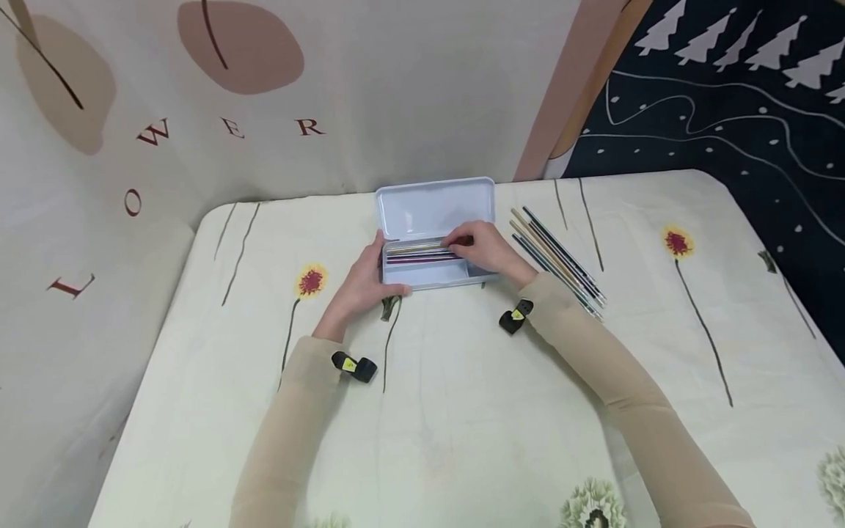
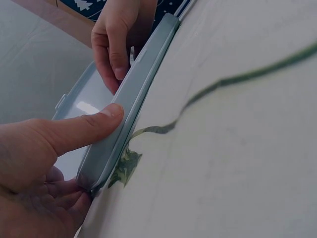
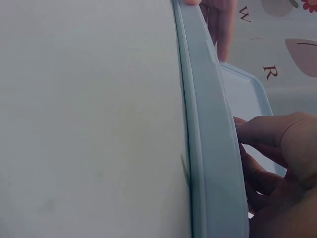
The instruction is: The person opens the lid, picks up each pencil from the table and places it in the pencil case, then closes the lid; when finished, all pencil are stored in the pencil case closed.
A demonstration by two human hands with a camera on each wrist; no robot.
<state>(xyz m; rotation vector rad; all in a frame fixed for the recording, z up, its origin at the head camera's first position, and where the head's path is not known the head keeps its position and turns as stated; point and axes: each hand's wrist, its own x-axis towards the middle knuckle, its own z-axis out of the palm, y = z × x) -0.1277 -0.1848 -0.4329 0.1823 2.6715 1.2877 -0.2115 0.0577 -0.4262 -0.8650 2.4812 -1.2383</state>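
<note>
A pale blue pencil case [image 1: 429,276] lies on the table with its lid [image 1: 436,209] raised at the back. Several pencils [image 1: 417,257] lie lengthwise in its rear compartment. My left hand [image 1: 363,282] grips the case's left end, the thumb on the front wall and the fingers round the end. Inside the case, the curled fingers of my right hand [image 1: 485,247] pinch at the right ends of the pencils. In the right wrist view the front wall [image 3: 213,114] hides the fingertips of that hand [image 3: 292,163].
Several more pencils [image 1: 557,257] lie in a loose slanting bundle on the table, right of the case beside the right forearm. A floral cloth [image 1: 449,411] covers the table. Behind it hangs a printed curtain [image 1: 409,88], with a dark tree-patterned cloth [image 1: 713,132] at the right.
</note>
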